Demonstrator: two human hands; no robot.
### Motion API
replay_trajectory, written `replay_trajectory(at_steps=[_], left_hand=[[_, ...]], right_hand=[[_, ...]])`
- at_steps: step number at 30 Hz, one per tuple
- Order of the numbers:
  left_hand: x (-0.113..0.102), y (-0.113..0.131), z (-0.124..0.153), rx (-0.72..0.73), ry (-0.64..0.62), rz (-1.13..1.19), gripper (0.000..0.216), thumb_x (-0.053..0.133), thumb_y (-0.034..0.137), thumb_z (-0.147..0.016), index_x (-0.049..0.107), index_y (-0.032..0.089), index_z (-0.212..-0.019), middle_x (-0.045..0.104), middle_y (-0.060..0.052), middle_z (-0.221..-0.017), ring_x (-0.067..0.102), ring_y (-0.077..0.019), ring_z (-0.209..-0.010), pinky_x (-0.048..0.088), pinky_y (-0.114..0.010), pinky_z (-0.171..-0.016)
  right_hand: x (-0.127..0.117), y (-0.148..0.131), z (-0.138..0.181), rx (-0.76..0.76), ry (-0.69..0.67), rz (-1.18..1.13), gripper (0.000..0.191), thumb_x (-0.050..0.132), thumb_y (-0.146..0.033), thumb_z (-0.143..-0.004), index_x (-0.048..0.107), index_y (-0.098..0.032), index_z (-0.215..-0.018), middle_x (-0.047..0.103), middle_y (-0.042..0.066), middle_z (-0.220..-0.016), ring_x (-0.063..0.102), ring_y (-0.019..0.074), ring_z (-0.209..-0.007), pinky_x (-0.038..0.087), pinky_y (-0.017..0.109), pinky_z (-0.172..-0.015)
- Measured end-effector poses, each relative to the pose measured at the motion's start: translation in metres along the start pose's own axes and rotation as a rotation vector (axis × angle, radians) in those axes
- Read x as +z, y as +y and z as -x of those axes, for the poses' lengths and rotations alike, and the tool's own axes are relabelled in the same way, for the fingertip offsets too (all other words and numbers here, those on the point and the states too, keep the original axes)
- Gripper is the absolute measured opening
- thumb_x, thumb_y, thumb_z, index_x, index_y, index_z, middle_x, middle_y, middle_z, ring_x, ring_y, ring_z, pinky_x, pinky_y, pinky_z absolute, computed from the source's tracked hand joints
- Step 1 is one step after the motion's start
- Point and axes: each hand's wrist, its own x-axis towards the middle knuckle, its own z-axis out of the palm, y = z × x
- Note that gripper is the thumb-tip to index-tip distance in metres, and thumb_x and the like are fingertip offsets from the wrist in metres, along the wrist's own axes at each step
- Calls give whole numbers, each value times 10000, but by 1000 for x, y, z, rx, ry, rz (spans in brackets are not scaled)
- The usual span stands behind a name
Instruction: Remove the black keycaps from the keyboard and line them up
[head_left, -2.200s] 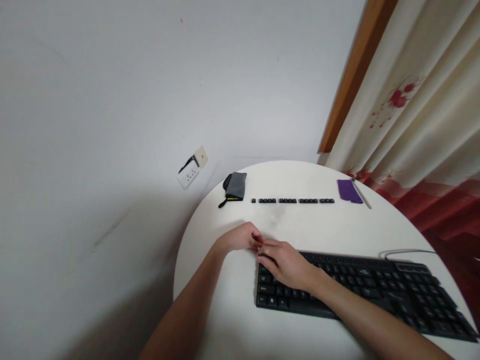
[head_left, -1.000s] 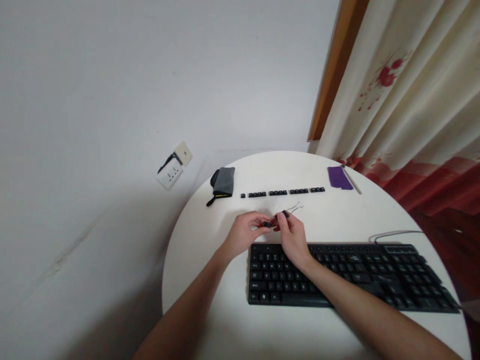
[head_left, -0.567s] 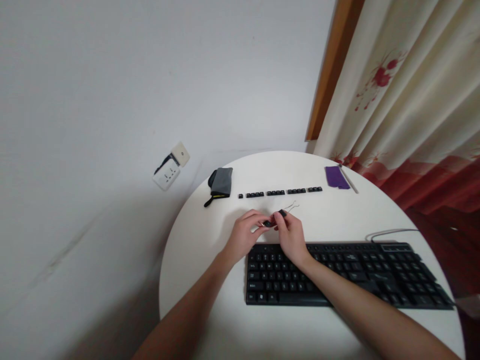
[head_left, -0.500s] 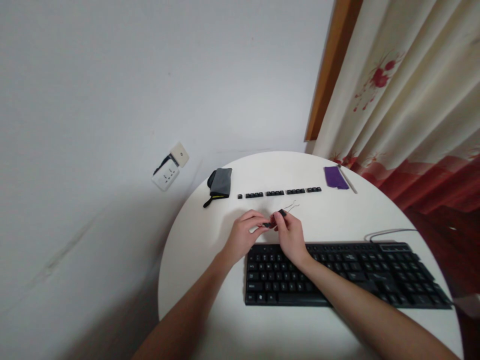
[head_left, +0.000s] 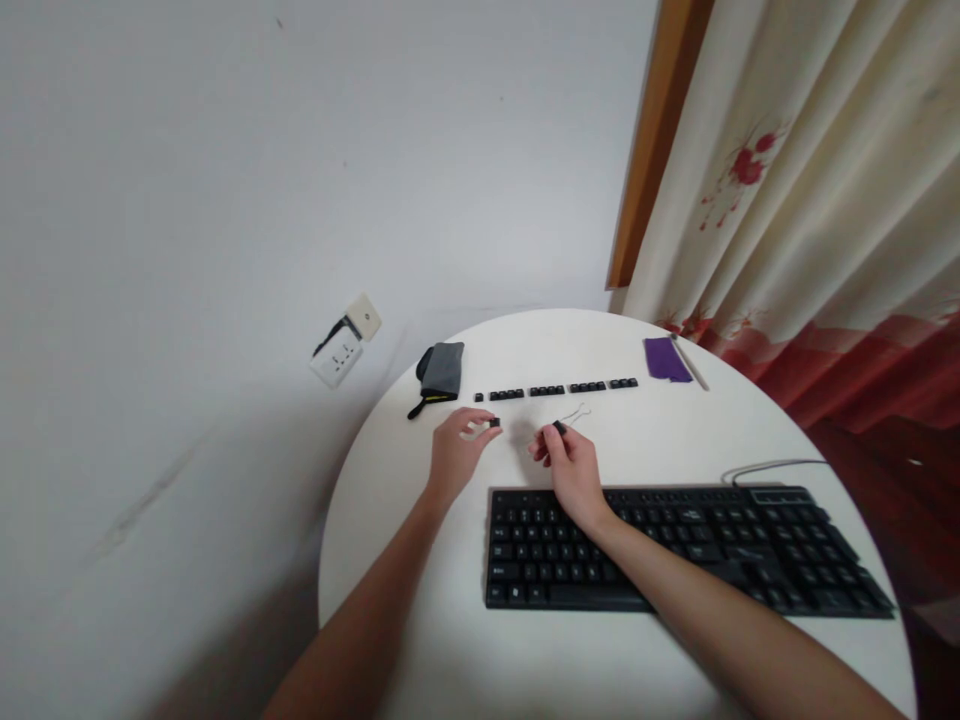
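Between the thumb and fingers of my left hand (head_left: 453,455) is a small black keycap (head_left: 495,422), held just above the table. My right hand (head_left: 576,470) grips the black handle of a keycap puller (head_left: 559,427). Thin wire prongs stick out from it toward the back right. Both hands are apart, with a gap of white table between them. Under my right wrist lies a black keyboard (head_left: 600,598). Beyond my hands, a row of loose black keycaps (head_left: 546,391) sits in small groups, with one single keycap (head_left: 478,398) at its left end.
A grey pouch (head_left: 442,370) with a black strap lies at the table's back left. At the back right are a purple cloth (head_left: 666,360) and a thin pale stick (head_left: 691,364). The keyboard's cable (head_left: 780,463) runs off rightward. A wall socket (head_left: 337,356) and curtain (head_left: 750,250) stand beyond.
My left hand has moved away to the left with the keycap, separating from my right hand. My right hand stays nearly in place with the keycap puller. The view has shifted slightly.
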Motion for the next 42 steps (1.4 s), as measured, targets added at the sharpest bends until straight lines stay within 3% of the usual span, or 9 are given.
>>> replay_trajectory(at_steps=[3,8,15,21,29,42], left_hand=[[-3,-26,-10,-155,75,-160,188,775,245,-745,722,208,-921,739,-15,-904,660,-163,-805,503,-271,-728],[2,-46,-13,-202,58,-235,231,789,233,-722,728,210,-944,756,-17,-908,664,-160,-779,511,-278,-784],[0,-48,-7,-210,73,-331,341,788,262,-726,720,194,-1053,728,-53,-1011,639,-181,-815,500,-312,-824],[1,-52,-13,-219,29,-353,202,770,286,-743,767,180,-915,729,-46,-861,655,-180,-784,493,-299,-787],[10,-48,-29,-250,44,-382,215,752,314,-763,773,180,-930,729,-54,-889,657,-185,-852,461,-293,-837],[13,-41,-31,-309,50,-427,252,730,387,-782,765,214,-962,741,-51,-945,658,-207,-935,459,-279,-822]], right_hand=[[1,2,0,10,-13,-4,385,477,-457,-954,639,-166,-760,676,51,-685,602,178,-632,447,273,-594],[1,2,0,8,-18,5,416,483,-494,-944,651,-165,-751,693,56,-685,613,184,-626,442,279,-589],[0,3,0,-9,-33,11,443,472,-515,-944,659,-166,-744,705,64,-699,609,188,-621,446,287,-600],[1,2,0,-11,-43,18,444,475,-504,-939,654,-166,-715,684,54,-672,594,185,-617,431,284,-603],[1,0,1,1,-55,3,434,477,-495,-936,650,-165,-715,677,52,-683,596,182,-628,427,274,-603],[1,-1,1,-7,-52,45,439,473,-490,-940,658,-165,-709,682,56,-674,597,182,-623,443,274,-606]])
